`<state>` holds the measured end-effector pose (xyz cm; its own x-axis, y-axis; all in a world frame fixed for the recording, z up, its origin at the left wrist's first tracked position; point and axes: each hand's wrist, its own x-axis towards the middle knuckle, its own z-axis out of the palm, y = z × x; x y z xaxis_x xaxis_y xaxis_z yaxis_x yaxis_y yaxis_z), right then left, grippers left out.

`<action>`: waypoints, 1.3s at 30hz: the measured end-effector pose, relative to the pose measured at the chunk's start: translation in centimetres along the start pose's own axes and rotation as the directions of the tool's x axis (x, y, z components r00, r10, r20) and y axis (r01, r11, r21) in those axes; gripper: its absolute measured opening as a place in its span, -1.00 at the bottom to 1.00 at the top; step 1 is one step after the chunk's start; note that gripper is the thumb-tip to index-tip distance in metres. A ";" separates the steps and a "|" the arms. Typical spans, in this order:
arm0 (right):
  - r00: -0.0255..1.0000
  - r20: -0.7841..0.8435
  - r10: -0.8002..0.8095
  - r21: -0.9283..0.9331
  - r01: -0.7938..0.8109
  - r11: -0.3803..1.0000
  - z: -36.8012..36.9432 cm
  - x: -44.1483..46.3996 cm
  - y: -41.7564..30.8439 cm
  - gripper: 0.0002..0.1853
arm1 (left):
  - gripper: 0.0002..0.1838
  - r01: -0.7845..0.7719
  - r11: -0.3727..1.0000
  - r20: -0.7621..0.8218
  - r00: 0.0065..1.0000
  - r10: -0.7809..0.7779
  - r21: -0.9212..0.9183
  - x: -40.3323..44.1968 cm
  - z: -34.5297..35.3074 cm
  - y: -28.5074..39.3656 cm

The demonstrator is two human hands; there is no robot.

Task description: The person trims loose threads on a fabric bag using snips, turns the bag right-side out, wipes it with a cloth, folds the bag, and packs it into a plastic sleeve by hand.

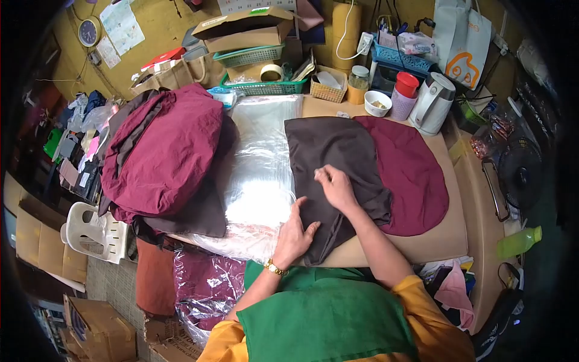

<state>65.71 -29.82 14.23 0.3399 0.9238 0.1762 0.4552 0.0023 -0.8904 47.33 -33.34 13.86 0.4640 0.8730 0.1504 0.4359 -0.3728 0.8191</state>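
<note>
Head view: white plastic chair (96,234) at far left, beside the table. Big loose heap of maroon and dark cloth (166,148) on the left of the table (455,241), part of it hanging over the front edge. Below that edge, maroon cloth in a clear bag (208,280). Stack of clear plastic sheets (259,160) lies flat between the heap and the dark cloth (338,145). Behind the sheets, green baskets (265,88) with a tape roll (271,73) inside and an open cardboard box (244,37) on top. Left hand (294,235), gold watch (275,267) on wrist, is at the dark cloth's left edge, thumb and fingers apart. Right hand (335,186) is over the middle of the dark cloth, fingers curled together; cannot tell if any cloth is pinched. Dark cloth is laid out mostly flat, wrinkled near the front, overlapping a maroon cloth (413,175) with a rounded right side. Behind these: jar (357,84), white bowl (377,104), red cup (407,84) over lilac cup (401,105), kettle (432,104). Green bottle (520,242) at far right.
</note>
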 end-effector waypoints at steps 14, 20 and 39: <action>0.993 0.033 -0.111 -0.212 0.115 0.970 1.4 -3.5 0.6 -0.77 | -0.59 0.246 0.796 0.071 0.966 -0.250 -0.553 9.5 -2.1 -3.6; 0.994 -0.032 -0.101 0.093 0.104 0.990 0.2 -4.0 -0.4 -0.77 | -0.81 0.216 0.800 0.084 0.975 -0.205 -0.560 9.3 -0.5 -3.4; 0.995 0.078 -0.069 0.194 0.053 0.980 -0.8 -3.3 -2.1 -0.78 | -0.77 0.222 0.760 0.013 0.963 -0.270 -0.610 4.5 -2.4 0.8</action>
<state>64.26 -33.20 15.79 0.2423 0.9486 0.2038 0.3039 0.1252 -0.9444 47.90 -28.93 16.51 0.3389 0.9370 -0.0841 -0.0361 0.1022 0.9941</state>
